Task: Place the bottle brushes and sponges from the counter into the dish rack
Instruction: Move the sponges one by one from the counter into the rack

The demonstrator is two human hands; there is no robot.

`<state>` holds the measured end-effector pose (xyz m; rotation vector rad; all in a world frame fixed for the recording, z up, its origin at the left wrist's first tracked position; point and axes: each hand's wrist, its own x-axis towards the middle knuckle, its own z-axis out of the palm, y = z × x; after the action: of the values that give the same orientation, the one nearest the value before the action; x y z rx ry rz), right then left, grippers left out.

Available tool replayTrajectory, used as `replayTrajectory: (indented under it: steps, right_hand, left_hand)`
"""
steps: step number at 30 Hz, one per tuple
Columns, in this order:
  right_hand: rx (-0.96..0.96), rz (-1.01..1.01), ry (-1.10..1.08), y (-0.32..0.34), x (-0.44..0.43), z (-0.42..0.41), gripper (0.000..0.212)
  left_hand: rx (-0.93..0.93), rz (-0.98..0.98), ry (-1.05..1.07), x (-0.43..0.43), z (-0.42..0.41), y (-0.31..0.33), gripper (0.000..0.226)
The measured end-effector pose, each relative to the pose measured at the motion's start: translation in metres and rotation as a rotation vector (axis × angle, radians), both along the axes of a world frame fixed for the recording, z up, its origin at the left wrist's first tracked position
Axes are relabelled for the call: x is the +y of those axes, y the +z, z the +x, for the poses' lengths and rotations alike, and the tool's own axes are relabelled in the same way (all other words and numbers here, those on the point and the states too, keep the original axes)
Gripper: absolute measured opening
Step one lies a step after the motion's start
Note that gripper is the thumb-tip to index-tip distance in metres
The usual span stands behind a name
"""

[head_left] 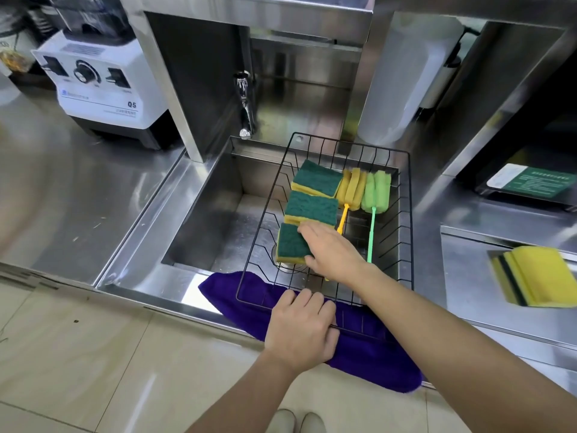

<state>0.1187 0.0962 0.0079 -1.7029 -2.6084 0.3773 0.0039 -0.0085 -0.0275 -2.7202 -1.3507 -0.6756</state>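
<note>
The right hand (pixel 331 250) is gripping the nearest sponge (pixel 292 243) inside the rack (pixel 406 214), beside two brushes (pixel 371 214); the left hand (pixel 301 326) is clasping the rack's front rim over the sink (pixel 203 214)

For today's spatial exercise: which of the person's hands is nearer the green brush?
Right. The right hand lies in the rack on the nearest sponge, just left of the green brush. The left hand grips the rack's front rim, farther off.
</note>
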Motion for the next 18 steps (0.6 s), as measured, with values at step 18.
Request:
replayTrajectory:
  steps: [18]
  right_hand:
    - [-0.203, 0.133, -0.08, 0.0005, 0.0063, -0.0096, 0.042]
  left_hand:
    - [-0.002, 0.022, -0.011, 0.0003, -0.0011, 0.0006, 0.01]
